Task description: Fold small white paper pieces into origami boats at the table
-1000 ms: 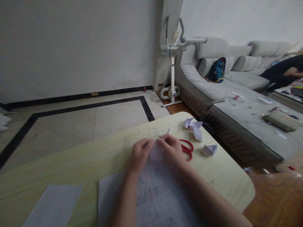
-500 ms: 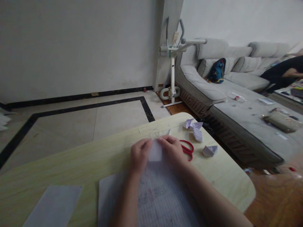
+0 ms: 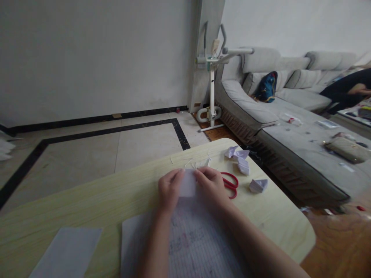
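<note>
A small, white, roughly rectangular piece of paper (image 3: 188, 183) is hanging between the two hands, just above the near part of a lined white paper sheet with dark writing (image 3: 199, 247). The left hand (image 3: 170, 189) is pinching its upper left corner, thumb and finger closed; the right hand (image 3: 213, 187) is gripping the upper right corner likewise, its other fingers curling out of clear view. The step in hand appears to be folding or lining up the upper edge, and the next move seems to be calling for level corners and even thumb pressure. Just beyond, thin white curled strands (image 3: 189, 163) are lying loose. Red-handled scissors (image 3: 233, 188) are resting beside the right hand, blades hidden. Farther right, a cluster of folded white paper (image 3: 243, 166) and a separate folded white paper piece (image 3: 258, 185) are sitting on the pale wood-grain counter (image 3: 124, 193); a blank white sheet (image 3: 66, 251) is lying well to the left.
</note>
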A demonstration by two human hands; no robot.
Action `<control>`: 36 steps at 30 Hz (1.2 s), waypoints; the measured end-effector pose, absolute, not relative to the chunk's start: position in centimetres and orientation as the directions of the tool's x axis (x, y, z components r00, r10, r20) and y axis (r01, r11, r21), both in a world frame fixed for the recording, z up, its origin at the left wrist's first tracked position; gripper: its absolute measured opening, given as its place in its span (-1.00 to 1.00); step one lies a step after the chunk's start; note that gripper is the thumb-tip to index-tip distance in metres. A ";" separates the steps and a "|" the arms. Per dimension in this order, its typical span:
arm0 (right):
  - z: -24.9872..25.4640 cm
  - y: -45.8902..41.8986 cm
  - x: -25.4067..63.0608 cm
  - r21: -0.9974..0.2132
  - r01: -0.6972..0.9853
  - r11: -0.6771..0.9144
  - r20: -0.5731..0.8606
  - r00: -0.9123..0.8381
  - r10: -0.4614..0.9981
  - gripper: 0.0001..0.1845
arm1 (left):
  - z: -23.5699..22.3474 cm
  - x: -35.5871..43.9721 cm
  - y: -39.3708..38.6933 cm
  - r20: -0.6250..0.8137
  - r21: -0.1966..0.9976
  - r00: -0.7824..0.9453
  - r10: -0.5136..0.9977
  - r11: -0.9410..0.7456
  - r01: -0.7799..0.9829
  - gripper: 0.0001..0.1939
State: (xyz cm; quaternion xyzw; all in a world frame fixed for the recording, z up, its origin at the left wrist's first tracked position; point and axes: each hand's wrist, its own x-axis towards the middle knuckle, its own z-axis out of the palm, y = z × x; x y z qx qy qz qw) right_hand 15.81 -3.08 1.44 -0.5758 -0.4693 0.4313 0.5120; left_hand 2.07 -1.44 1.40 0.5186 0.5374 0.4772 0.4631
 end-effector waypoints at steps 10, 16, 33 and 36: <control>1.5 -3.2 15.5 -0.974 0.223 0.036 0.073 0.160 0.984 -0.71 | 1.6 2.0 -1.5 -0.025 0.996 0.021 0.999 0.023 0.092 -0.72; 1.3 -3.5 15.6 -0.967 0.252 0.044 0.074 0.111 0.991 -0.65 | 1.5 2.0 -1.4 -0.027 0.994 0.038 0.999 0.023 0.104 -0.73; 1.7 -3.5 15.6 -0.969 0.236 0.076 0.090 0.050 0.995 -0.70 | 1.4 1.8 -1.3 -0.026 0.999 -0.002 1.000 0.026 0.026 -0.76; 1.8 -3.6 15.5 -0.967 0.249 0.053 0.060 0.019 0.998 -0.68 | 1.2 1.7 -1.3 -0.040 0.999 -0.014 0.999 0.039 -0.012 -0.74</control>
